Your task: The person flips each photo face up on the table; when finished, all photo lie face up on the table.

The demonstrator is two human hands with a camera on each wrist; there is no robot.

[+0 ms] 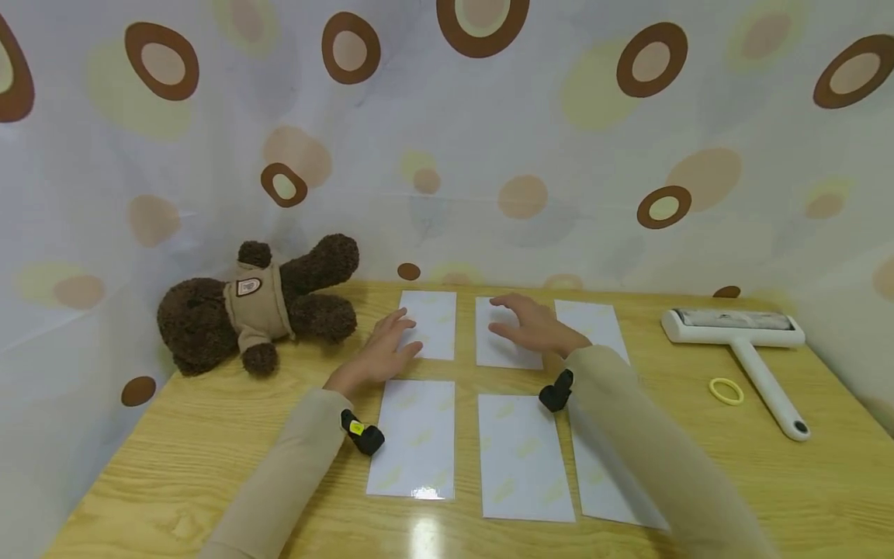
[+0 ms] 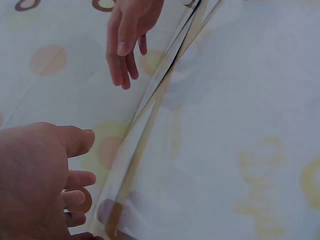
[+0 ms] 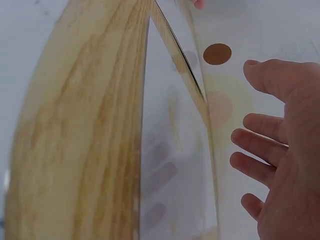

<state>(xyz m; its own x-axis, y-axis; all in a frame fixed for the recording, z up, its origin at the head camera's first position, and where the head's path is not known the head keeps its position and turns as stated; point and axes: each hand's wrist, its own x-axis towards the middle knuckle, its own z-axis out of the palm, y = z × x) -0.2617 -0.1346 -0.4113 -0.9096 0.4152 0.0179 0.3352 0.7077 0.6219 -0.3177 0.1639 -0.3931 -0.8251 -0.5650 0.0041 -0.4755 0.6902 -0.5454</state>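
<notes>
Several white sheets with faint yellow print lie in two rows on the wooden table. My left hand (image 1: 380, 353) hovers by the back-left sheet (image 1: 434, 326), fingers spread and nothing held. Over the back-middle sheet (image 1: 506, 355) my right hand (image 1: 534, 328) is held with loosely bent fingers, also holding nothing. The back-right sheet (image 1: 594, 320) lies partly behind that arm. In front are a left sheet (image 1: 417, 442), a middle sheet (image 1: 524, 466) and a right sheet (image 1: 608, 485), the last partly covered by the right sleeve. Both wrist views show the fingers apart from the sheets.
A brown teddy bear (image 1: 258, 307) in a beige top lies on its side at the back left. At the right are a white T-shaped roller tool (image 1: 757, 365) and a yellow ring (image 1: 726, 391). A spotted cloth (image 1: 447, 225) hangs behind the table (image 1: 314, 481).
</notes>
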